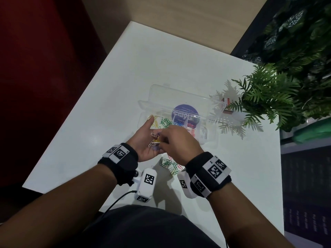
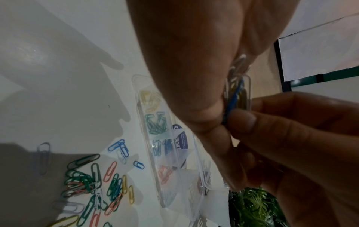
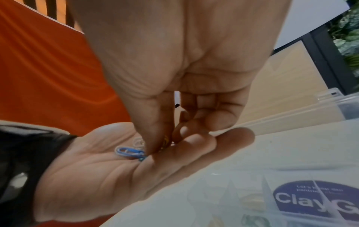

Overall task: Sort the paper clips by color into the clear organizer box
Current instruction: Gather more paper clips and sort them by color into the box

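Left hand [image 1: 146, 140] lies spread, cupping mixed paper clips [image 1: 154, 141]; right hand [image 1: 180, 144] pinches one, its colour hidden.

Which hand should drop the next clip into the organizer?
Right. The right hand already pinches a clip from the bunch of clips lying on the open left hand, beside the organizer box.

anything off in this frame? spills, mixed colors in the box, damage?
Nothing damaged. The organizer box holds yellow, green, blue and pink clips, each colour in its own compartment. Loose mixed clips lie unsorted on the table. The left hand cups a tangled clump of clips; the right hand pinches at it.
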`<state>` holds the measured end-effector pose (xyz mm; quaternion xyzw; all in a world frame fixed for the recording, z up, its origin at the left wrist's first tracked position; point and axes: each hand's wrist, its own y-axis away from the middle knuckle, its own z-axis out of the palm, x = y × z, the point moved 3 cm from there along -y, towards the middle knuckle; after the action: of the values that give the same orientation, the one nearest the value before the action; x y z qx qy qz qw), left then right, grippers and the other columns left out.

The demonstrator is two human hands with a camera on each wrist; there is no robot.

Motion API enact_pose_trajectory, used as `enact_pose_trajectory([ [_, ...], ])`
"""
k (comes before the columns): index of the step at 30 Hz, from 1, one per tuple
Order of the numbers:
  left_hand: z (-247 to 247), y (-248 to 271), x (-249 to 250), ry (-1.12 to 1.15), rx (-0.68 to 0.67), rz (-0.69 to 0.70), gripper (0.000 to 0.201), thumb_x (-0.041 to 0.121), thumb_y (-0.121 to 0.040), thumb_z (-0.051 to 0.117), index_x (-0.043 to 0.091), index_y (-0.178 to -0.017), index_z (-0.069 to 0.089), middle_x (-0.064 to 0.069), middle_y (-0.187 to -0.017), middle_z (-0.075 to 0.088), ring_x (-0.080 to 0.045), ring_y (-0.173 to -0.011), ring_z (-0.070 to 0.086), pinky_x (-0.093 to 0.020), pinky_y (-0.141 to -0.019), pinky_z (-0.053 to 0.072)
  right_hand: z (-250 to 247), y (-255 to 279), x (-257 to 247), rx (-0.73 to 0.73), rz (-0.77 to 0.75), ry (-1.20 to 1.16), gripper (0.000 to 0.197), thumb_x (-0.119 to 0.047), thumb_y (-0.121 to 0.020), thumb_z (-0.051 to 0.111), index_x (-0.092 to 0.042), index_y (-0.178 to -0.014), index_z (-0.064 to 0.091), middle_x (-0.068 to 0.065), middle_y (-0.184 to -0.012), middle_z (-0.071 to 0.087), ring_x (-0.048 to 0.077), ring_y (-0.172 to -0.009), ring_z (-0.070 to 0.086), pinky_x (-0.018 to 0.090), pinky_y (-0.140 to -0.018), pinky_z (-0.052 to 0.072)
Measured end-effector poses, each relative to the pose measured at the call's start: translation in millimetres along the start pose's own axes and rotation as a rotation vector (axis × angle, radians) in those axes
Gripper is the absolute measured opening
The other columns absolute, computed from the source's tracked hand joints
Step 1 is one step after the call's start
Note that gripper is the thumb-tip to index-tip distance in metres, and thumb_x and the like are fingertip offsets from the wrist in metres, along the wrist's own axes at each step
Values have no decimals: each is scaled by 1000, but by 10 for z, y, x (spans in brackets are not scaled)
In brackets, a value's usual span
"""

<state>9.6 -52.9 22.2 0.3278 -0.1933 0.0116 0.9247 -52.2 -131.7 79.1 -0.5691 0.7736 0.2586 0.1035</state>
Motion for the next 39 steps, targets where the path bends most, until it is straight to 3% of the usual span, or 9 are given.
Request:
enact_pose_trajectory([
  [3,28,18,-1,20,-36,-1,83,62,-97,21,2,-76,75,-10,-69,65,-20,-59,62,-28,-63,57,-41,23,33,36,39,-88,8,-17,-83,61,-10,-82,60,8,-83,61,24,-76,56,34,-65,45],
  [10,29,10,-20,27,-76,-23,80,59,-98,22,0,-87,74,-14,-80,67,-23,-65,64,-36,-73,57,-77,33,161,34,131,-235,20,-19,-77,70,-10,-74,52,2,-67,57,19,-63,51,30,-55,38],
  [15,-4,-18,-19,27,-77,-25,78,57,-98,24,-3,-90,73,-18,-84,68,-26,-71,66,-42,-89,52,-85,31,223,53,151,-277,29,-22,-77,72,-13,-66,47,7,-75,65,23,-71,60,36,-62,46],
  [18,-21,-22,-15,28,-80,-30,78,57,-98,23,-3,-96,73,-19,-85,69,-26,-76,68,-45,-96,45,-107,10,276,60,167,-316,21,-20,-81,68,-10,-70,54,-1,-77,67,4,-75,63,26,-62,50],
  [20,-57,-14,-6,35,-66,-30,76,55,-98,25,-5,-100,72,-21,-92,70,-33,-85,69,-46,-95,45,-142,-14,280,65,173,-305,13,-21,-85,65,-11,-77,62,-6,-72,62,1,-68,58,19,-59,44],
  [25,-311,67,30,106,33,-47,71,54,-97,32,-7,-126,53,-31,-128,56,-46,-110,60,-49,-91,51,-205,-257,245,112,193,-269,15,-23,-88,59,-12,-80,65,1,-79,67,16,-75,58,28,-67,44],
  [29,-453,162,64,144,81,-34,69,52,-97,33,-8,-125,52,-32,-125,58,-46,-105,63,-50,-86,53,-149,-626,188,83,234,-232,17,-27,-89,61,-13,-79,64,3,-81,67,19,-75,59,24,-63,41],
  [33,-514,191,122,154,83,-14,69,52,-98,31,-8,-124,53,-32,-124,58,-47,-106,62,-51,-87,52,-104,-792,159,72,278,-157,24,-29,-89,61,-11,-103,67,6,-103,68,22,-91,62,29,-76,48],
  [39,-450,150,181,167,52,8,72,54,-97,29,-8,-123,55,-31,-125,58,-46,-107,62,-49,-90,50,-186,-482,75,79,167,-256,8,-17,-84,62,-17,-89,68,-3,-81,65,13,-75,58,21,-63,43],
])
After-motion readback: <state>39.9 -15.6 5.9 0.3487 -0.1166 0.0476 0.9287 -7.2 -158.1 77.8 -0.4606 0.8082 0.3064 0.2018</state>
